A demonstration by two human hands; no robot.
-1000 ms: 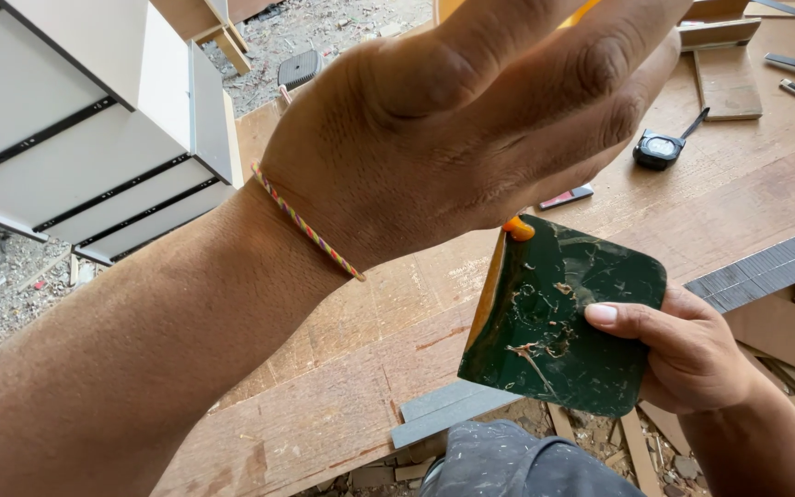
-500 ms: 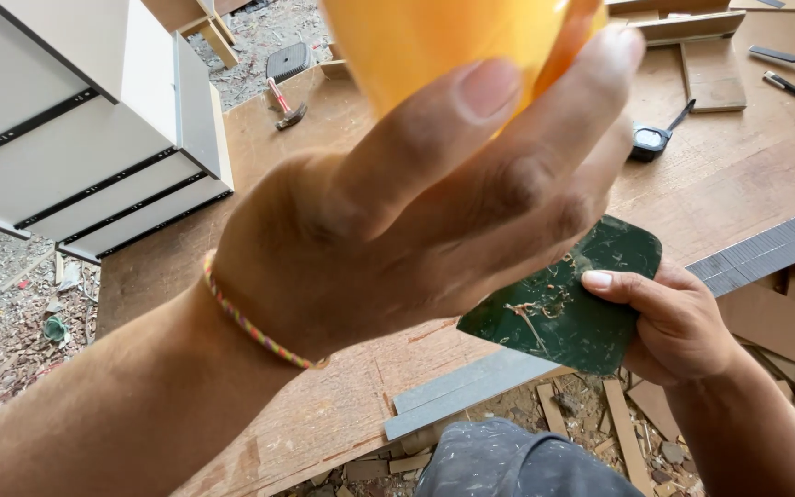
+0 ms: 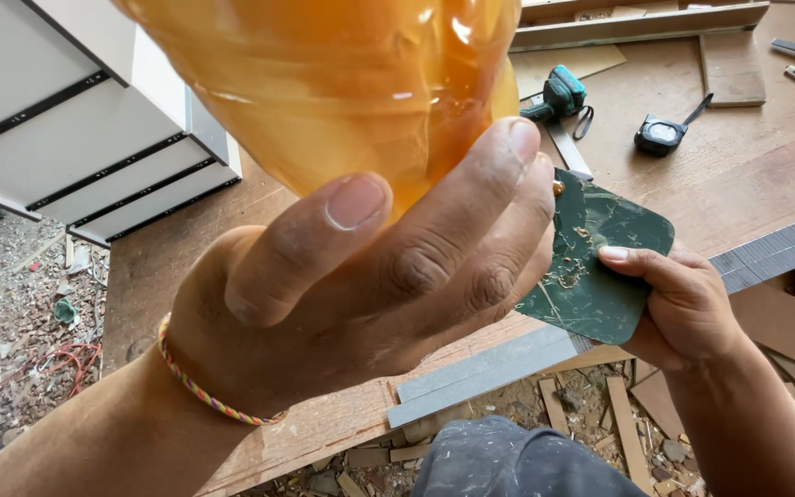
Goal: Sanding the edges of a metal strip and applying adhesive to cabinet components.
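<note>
Two hands — the left hand [image 3: 361, 294] and the right hand [image 3: 678, 304]. One orange bottle [image 3: 324, 83], one green scraper card [image 3: 591, 262], one tape measure [image 3: 660, 135], one drill [image 3: 558, 95] — and one bracelet [image 3: 204, 391].

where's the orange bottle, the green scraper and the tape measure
orange bottle [image 3: 342, 83], head view, on its clear amber wall above the left hand's fingers
green scraper [image 3: 591, 267], head view, middle of its flat smeared face
tape measure [image 3: 661, 135], head view, on its round black case

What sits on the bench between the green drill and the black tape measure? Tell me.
Nothing: in the head view only bare wooden benchtop lies between the green drill and the black tape measure.
</note>
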